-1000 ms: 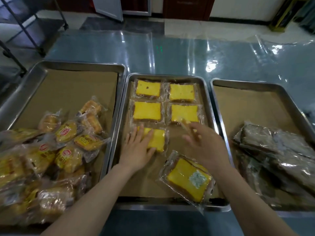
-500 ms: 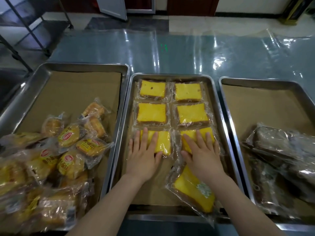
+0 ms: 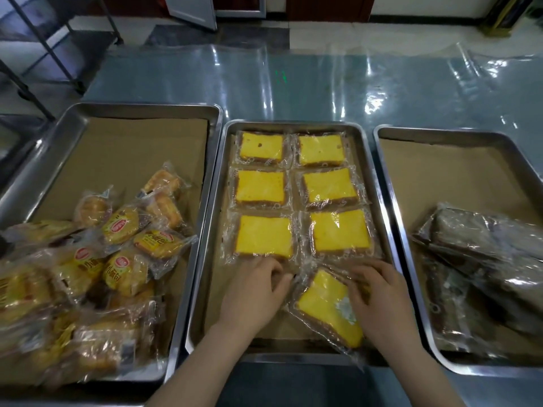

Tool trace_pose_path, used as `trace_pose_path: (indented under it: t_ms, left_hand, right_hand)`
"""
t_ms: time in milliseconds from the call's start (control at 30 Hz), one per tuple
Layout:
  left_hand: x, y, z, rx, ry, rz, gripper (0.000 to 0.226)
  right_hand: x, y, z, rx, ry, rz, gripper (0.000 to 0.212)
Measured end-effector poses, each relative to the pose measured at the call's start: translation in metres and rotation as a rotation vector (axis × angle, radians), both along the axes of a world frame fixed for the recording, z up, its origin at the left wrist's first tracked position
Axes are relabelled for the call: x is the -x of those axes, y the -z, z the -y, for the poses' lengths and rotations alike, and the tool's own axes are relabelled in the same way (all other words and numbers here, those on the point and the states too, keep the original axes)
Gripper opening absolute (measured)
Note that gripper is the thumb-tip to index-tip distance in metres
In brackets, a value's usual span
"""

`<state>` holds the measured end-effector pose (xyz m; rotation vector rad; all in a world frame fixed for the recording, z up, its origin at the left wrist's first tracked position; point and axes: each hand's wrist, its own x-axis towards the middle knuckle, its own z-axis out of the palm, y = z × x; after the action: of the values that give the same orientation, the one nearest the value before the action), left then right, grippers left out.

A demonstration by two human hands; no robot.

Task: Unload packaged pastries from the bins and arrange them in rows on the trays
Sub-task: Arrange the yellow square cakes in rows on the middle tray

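The middle steel tray holds six wrapped yellow cake slices in three rows of two, from the far row to the near row. A seventh wrapped slice lies askew at the tray's near right. My right hand lies on its right side with fingers curled over the wrapper. My left hand sits just left of it, its curled fingertips at the wrapper's left edge, below the near-left slice.
The left tray carries a loose heap of wrapped golden buns on brown paper. Several dark wrapped pastries are piled in the right tray. Behind the trays runs a glossy plastic-covered table; a metal rack stands far left.
Both hands pulled back off the near row of slices, where they lay flat. They now curl around the askew packet at the tray's near right.
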<state>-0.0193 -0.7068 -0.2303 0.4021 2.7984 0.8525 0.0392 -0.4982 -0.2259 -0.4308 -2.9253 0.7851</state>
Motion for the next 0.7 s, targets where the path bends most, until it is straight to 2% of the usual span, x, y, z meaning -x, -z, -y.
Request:
trace_pose_path:
  t_ms: [67,233,300,433,600,700]
  left_hand:
    - [-0.013,0.002,-0.008,-0.050,0.035,0.241,0.032]
    - [-0.027,-0.005,-0.017,-0.169,-0.020,0.394,0.019]
    - [-0.029,-0.007,-0.013,-0.209,-0.035,0.398,0.021]
    - [-0.028,-0.015,0.006,-0.368,-0.107,0.365,0.022]
    - [-0.015,-0.024,0.040,-0.423,-0.249,0.160,0.028]
    - [-0.010,-0.025,0.060,-0.402,-0.319,0.080,0.031]
  right_hand:
    - [-0.015,0.003,-0.002,-0.013,-0.016,0.018,0.022]
    - [-0.022,-0.007,0.001,0.083,-0.076,0.059,0.027]
    - [-0.021,-0.015,0.004,0.133,-0.067,0.024,0.021]
    - [-0.015,-0.036,0.017,0.306,-0.054,-0.029,0.026]
    - [-0.008,-0.051,0.055,0.358,-0.228,-0.320,0.046]
    - [-0.005,-0.046,0.072,0.320,-0.324,-0.320,0.046]
